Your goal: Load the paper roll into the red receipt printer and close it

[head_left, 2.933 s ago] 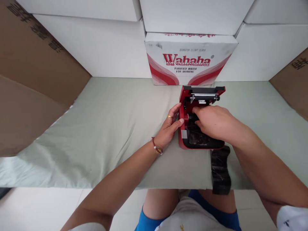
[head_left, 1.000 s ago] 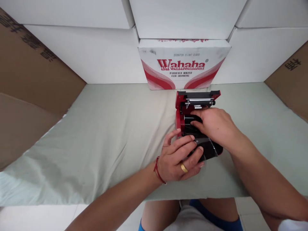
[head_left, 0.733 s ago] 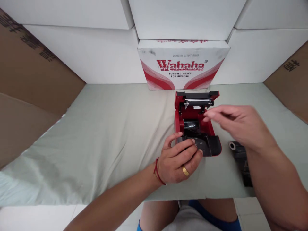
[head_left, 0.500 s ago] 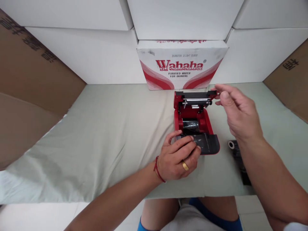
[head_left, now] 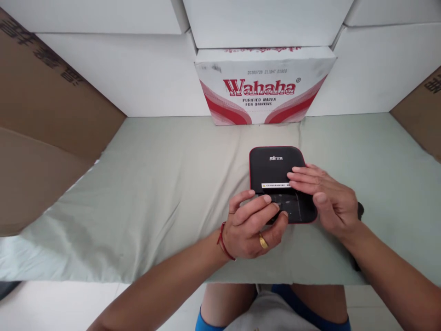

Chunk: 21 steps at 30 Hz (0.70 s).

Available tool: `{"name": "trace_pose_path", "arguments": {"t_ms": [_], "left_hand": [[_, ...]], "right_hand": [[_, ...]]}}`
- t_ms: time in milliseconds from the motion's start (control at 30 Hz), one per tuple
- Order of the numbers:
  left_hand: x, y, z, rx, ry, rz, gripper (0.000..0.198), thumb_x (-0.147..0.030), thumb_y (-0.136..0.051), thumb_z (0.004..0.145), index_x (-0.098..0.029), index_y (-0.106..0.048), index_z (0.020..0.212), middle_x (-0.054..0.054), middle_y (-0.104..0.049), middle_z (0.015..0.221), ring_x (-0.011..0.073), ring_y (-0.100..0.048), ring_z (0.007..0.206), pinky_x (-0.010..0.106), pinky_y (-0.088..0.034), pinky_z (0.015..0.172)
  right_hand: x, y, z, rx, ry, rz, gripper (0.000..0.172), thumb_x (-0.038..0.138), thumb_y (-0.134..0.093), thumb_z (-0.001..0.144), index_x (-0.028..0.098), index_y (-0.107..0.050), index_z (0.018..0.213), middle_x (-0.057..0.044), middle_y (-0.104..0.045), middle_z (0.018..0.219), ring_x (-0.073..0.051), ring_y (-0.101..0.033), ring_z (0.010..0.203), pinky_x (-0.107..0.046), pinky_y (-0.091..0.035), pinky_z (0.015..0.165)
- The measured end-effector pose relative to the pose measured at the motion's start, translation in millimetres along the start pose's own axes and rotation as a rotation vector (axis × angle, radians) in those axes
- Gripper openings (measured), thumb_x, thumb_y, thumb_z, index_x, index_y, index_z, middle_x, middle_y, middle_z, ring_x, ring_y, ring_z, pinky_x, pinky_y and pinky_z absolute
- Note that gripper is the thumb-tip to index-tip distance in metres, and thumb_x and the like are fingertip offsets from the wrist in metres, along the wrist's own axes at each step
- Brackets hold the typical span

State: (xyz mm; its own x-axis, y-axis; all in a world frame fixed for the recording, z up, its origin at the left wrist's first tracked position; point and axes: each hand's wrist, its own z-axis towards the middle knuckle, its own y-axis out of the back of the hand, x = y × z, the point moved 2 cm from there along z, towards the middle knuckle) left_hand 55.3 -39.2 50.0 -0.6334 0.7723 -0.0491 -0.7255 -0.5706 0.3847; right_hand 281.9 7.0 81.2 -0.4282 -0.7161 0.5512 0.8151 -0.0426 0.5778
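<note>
A black device with a red rim (head_left: 272,168) lies on the cloth-covered table, its lid down and a white label strip across it. My left hand (head_left: 257,223) rests on the device's glossy front panel from the left, fingers bent and slightly apart; whether they pinch a small part there is hard to tell. On the right side, my right hand (head_left: 325,195) lies with stretched fingers on the lid's edge, its thumb near the front right corner. Behind my right wrist a black object (head_left: 360,211) is mostly hidden.
A white and red Wahaha carton (head_left: 262,87) stands behind the device against stacked white boxes (head_left: 120,73). Brown cardboard (head_left: 51,138) borders the left side, and more (head_left: 420,110) the right. Pale green cloth (head_left: 155,184) covers the table, with its front edge above my legs.
The device's raised lid has come down and now covers the red inside with its roll. My right hand has moved from beside the raised lid down onto it. My left hand has barely moved.
</note>
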Motion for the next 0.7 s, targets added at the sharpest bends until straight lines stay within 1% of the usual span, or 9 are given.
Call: {"name": "trace_pose_path", "arguments": {"t_ms": [100,200,267,300,367,433,533,633,700], "left_hand": [[2,1.0,-5,0.051,0.010,-0.069,0.021,-0.017,-0.074,0.091,-0.031,-0.079,0.107,0.002,-0.079,0.111,0.0209,-0.071,0.121,0.044,-0.050,0.129],[12,3.1,-7,0.079,0.076,-0.182,0.029,-0.029,-0.065,0.101,-0.030,-0.074,0.128,0.004,-0.081,0.111,0.0229,-0.076,0.123,0.050,-0.051,0.128],[23,4.2,-8,0.072,0.174,-0.271,0.041,-0.043,-0.055,0.110,-0.029,-0.065,0.148,0.006,-0.083,0.118,0.0251,-0.077,0.129,0.054,-0.050,0.129],[29,4.1,-8,0.073,0.238,-0.325,0.048,-0.047,-0.051,0.112,-0.029,-0.059,0.156,0.007,-0.084,0.124,0.0261,-0.077,0.132,0.056,-0.047,0.131],[40,2.0,-10,0.094,0.383,-0.458,0.052,-0.048,-0.045,0.116,-0.029,-0.052,0.164,0.008,-0.085,0.128,0.0264,-0.078,0.135,0.058,-0.039,0.136],[46,-1.5,-13,0.085,0.508,-0.596,0.049,-0.045,-0.043,0.118,-0.029,-0.052,0.163,0.007,-0.087,0.123,0.0257,-0.079,0.133,0.056,-0.041,0.135],[50,-7.3,-17,0.044,0.622,-0.757,0.038,-0.038,-0.048,0.117,-0.031,-0.062,0.151,0.007,-0.086,0.126,0.0234,-0.084,0.121,0.047,-0.056,0.118],[51,-10.1,-18,0.044,0.623,-0.833,0.033,-0.033,-0.056,0.113,-0.030,-0.064,0.145,0.007,-0.083,0.131,0.0212,-0.086,0.110,0.041,-0.062,0.104],[52,-9.9,-18,0.063,0.601,-0.833,0.037,-0.034,-0.061,0.110,-0.029,-0.062,0.147,0.008,-0.083,0.130,0.0224,-0.085,0.111,0.041,-0.063,0.102]], "right_hand": [[-4,-5,-6,-0.015,-0.003,0.023,0.040,0.029,-0.048,0.116,0.032,-0.087,0.126,-0.005,-0.086,0.132,-0.027,-0.081,0.129,-0.059,-0.056,0.123],[-3,-7,-5,-0.023,0.000,0.023,0.039,0.022,-0.051,0.114,0.033,-0.087,0.125,-0.004,-0.087,0.129,-0.025,-0.082,0.127,-0.057,-0.056,0.123],[-2,-8,-4,-0.043,-0.001,0.045,0.041,0.020,-0.050,0.113,0.033,-0.086,0.127,-0.003,-0.087,0.129,-0.025,-0.082,0.126,-0.056,-0.057,0.122],[-1,-9,-4,-0.059,0.003,0.061,0.042,0.018,-0.050,0.113,0.033,-0.086,0.127,-0.004,-0.087,0.128,-0.025,-0.082,0.126,-0.055,-0.058,0.121],[0,-12,-5,-0.093,0.010,0.096,0.042,0.016,-0.050,0.112,0.032,-0.086,0.129,-0.004,-0.088,0.128,-0.025,-0.081,0.128,-0.053,-0.061,0.117],[1,-14,-7,-0.119,0.001,0.114,0.042,0.016,-0.050,0.112,0.030,-0.086,0.128,-0.005,-0.088,0.127,-0.026,-0.081,0.128,-0.053,-0.062,0.114],[2,-15,-8,-0.130,-0.029,0.108,0.042,0.018,-0.049,0.112,0.030,-0.087,0.126,-0.006,-0.088,0.126,-0.028,-0.082,0.126,-0.055,-0.063,0.112],[4,-13,-7,-0.114,-0.029,0.101,0.040,0.019,-0.051,0.112,0.030,-0.086,0.126,-0.007,-0.088,0.126,-0.028,-0.081,0.126,-0.056,-0.062,0.114],[6,-12,-9,-0.087,-0.007,0.084,0.038,0.021,-0.052,0.113,0.030,-0.084,0.131,-0.007,-0.087,0.129,-0.028,-0.080,0.128,-0.057,-0.059,0.118]]}}
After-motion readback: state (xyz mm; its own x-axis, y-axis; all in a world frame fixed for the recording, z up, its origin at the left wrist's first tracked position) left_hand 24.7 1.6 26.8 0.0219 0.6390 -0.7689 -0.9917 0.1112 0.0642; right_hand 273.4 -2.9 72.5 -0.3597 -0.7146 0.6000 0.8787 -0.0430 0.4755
